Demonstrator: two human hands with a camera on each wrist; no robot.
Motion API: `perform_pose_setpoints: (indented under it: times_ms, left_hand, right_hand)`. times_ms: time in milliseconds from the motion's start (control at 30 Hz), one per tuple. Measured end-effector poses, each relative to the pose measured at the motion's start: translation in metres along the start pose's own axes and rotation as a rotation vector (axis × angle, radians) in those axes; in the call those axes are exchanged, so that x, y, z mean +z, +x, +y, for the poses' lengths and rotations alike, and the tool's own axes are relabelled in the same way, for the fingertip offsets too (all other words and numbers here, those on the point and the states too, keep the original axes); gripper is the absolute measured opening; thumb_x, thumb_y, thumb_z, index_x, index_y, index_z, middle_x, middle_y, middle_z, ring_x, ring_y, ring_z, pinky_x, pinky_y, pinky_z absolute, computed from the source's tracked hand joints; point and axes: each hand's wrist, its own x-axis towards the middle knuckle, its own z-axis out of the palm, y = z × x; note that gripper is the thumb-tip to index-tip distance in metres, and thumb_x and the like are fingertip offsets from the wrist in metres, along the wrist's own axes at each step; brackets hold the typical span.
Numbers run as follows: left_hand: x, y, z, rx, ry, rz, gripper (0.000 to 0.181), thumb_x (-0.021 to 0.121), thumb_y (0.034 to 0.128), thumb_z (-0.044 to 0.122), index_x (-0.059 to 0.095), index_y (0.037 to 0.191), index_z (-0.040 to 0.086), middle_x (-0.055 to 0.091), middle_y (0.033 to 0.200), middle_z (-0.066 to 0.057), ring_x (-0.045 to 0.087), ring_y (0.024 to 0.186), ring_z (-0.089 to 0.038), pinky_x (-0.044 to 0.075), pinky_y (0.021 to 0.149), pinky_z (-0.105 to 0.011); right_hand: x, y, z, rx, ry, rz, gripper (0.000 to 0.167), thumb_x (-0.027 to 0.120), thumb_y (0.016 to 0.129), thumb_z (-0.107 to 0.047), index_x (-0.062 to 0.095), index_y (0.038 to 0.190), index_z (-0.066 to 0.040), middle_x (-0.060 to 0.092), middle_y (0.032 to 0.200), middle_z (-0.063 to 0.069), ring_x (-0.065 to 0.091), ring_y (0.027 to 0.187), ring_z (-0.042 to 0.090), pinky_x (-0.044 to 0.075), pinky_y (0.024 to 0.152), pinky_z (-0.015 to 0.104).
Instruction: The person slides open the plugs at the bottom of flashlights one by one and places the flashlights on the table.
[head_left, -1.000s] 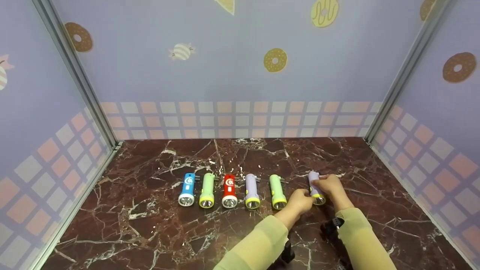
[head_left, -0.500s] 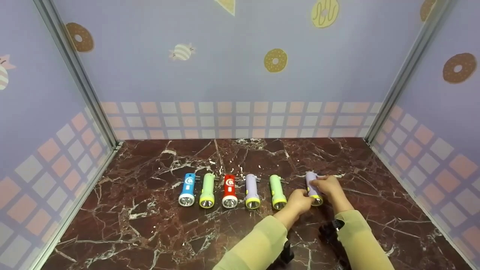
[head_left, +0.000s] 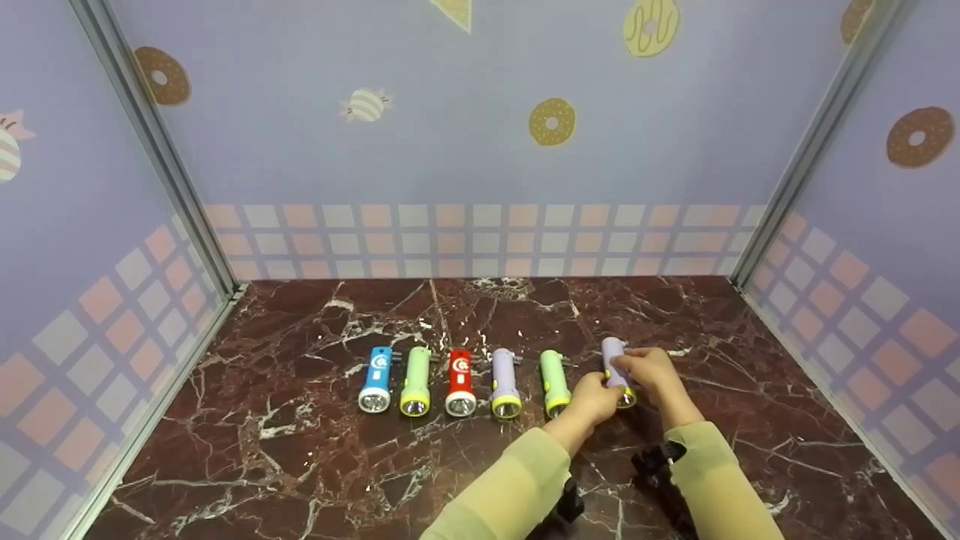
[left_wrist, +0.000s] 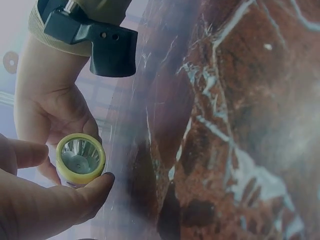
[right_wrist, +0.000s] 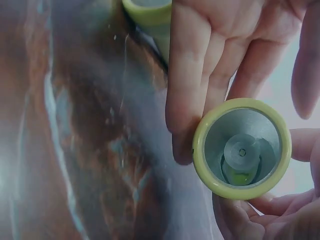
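Observation:
A lilac flashlight (head_left: 613,364) with a yellow-rimmed head is between both hands, right of the row. My left hand (head_left: 595,401) pinches it near the head, and my right hand (head_left: 654,373) grips its body from the right. In the left wrist view its round lens (left_wrist: 80,157) faces the camera, with fingers on either side. The right wrist view shows the same yellow rim (right_wrist: 242,192) up close among fingers. Whether it touches the tabletop is unclear. Just to the left lies a light-green flashlight (head_left: 553,375), partly behind my left hand.
Further left in the row lie a blue flashlight (head_left: 378,375), a second light-green flashlight (head_left: 417,373), a red flashlight (head_left: 460,375) and another lilac flashlight (head_left: 503,375), heads toward me. Patterned walls (head_left: 480,165) enclose the dark red marbled tabletop (head_left: 300,465) at the back and sides.
Both hands have shifted the lilac flashlight a little to the left, closer to the light-green one. Its tail end now appears slightly higher in the head view. The row's other flashlights stay put.

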Motion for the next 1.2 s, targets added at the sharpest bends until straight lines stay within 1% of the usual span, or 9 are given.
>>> perform_pose_setpoints:
  times_ms: [100,200,333,467,633,867,1033,1100,1200]
  left_hand:
    - [-0.003,0.001,-0.001,0.018,0.004,0.010,0.033,0.067,0.0928,0.013,0.067,0.119,-0.007,0.073,0.111,-0.015,0.064,0.096,-0.019,0.057,0.088,-0.032]
    - [-0.005,0.001,-0.001,0.026,-0.009,0.024,0.033,0.068,0.0924,0.011,0.066,0.120,-0.007,0.072,0.111,-0.015,0.065,0.098,-0.019,0.057,0.088,-0.030]
    - [-0.008,0.000,-0.001,0.027,-0.038,0.024,0.033,0.068,0.0912,0.008,0.064,0.121,-0.007,0.072,0.108,-0.014,0.063,0.092,-0.015,0.056,0.081,-0.025]
    - [-0.013,-0.001,0.000,0.036,-0.077,0.010,0.034,0.067,0.0906,0.005,0.062,0.122,-0.008,0.072,0.105,-0.015,0.066,0.090,-0.015,0.055,0.077,-0.023]
    - [-0.019,-0.003,0.001,0.046,-0.133,0.005,0.035,0.067,0.0895,0.001,0.059,0.123,-0.008,0.071,0.106,-0.017,0.069,0.094,-0.020,0.057,0.079,-0.025]
    - [-0.030,-0.004,0.004,0.072,-0.122,0.010,0.036,0.067,0.0890,0.000,0.058,0.123,-0.007,0.070,0.109,-0.016,0.066,0.096,-0.017,0.057,0.082,-0.025]
    - [-0.036,-0.006,0.005,0.106,-0.146,0.008,0.037,0.067,0.0878,-0.003,0.057,0.123,-0.009,0.070,0.112,-0.020,0.066,0.099,-0.019,0.057,0.085,-0.026]
    - [-0.039,-0.007,0.004,0.117,-0.154,0.011,0.037,0.067,0.0873,-0.004,0.056,0.123,-0.009,0.069,0.113,-0.021,0.066,0.100,-0.020,0.058,0.085,-0.026]
    - [-0.043,-0.009,0.003,0.135,-0.163,0.013,0.037,0.067,0.0869,-0.005,0.056,0.122,-0.009,0.069,0.112,-0.021,0.066,0.101,-0.021,0.058,0.086,-0.028]
  right_hand:
    - [0.002,-0.003,-0.004,-0.022,0.002,0.004,0.056,0.062,0.095,-0.016,0.051,0.140,0.017,0.053,0.141,0.036,0.061,0.108,0.027,0.058,0.088,0.034]
    - [0.003,-0.005,-0.007,-0.042,-0.010,0.010,0.057,0.063,0.095,-0.016,0.051,0.140,0.016,0.054,0.140,0.036,0.061,0.107,0.027,0.058,0.084,0.032]
    - [0.005,-0.006,-0.011,-0.056,-0.007,0.014,0.058,0.064,0.095,-0.016,0.050,0.140,0.017,0.053,0.140,0.037,0.063,0.108,0.029,0.060,0.086,0.035]
    - [0.008,-0.009,-0.014,-0.074,0.020,0.013,0.057,0.064,0.095,-0.015,0.050,0.140,0.018,0.055,0.139,0.037,0.064,0.107,0.028,0.061,0.085,0.035]
    - [0.011,-0.013,-0.020,-0.113,0.046,0.031,0.055,0.064,0.095,-0.014,0.051,0.139,0.017,0.057,0.137,0.036,0.064,0.105,0.026,0.058,0.079,0.029]
    - [0.018,-0.021,-0.029,-0.144,0.083,0.063,0.054,0.065,0.095,-0.012,0.052,0.139,0.016,0.058,0.136,0.035,0.064,0.098,0.020,0.056,0.072,0.023]
    - [0.022,-0.024,-0.033,-0.188,0.117,0.076,0.054,0.066,0.094,-0.012,0.053,0.137,0.017,0.059,0.133,0.035,0.064,0.098,0.021,0.054,0.073,0.021]
    - [0.024,-0.026,-0.035,-0.208,0.134,0.084,0.055,0.067,0.092,-0.012,0.053,0.135,0.018,0.061,0.129,0.034,0.065,0.096,0.021,0.055,0.072,0.022]
    - [0.027,-0.029,-0.036,-0.222,0.161,0.078,0.056,0.066,0.091,-0.012,0.051,0.136,0.019,0.062,0.127,0.033,0.064,0.095,0.019,0.055,0.073,0.022]
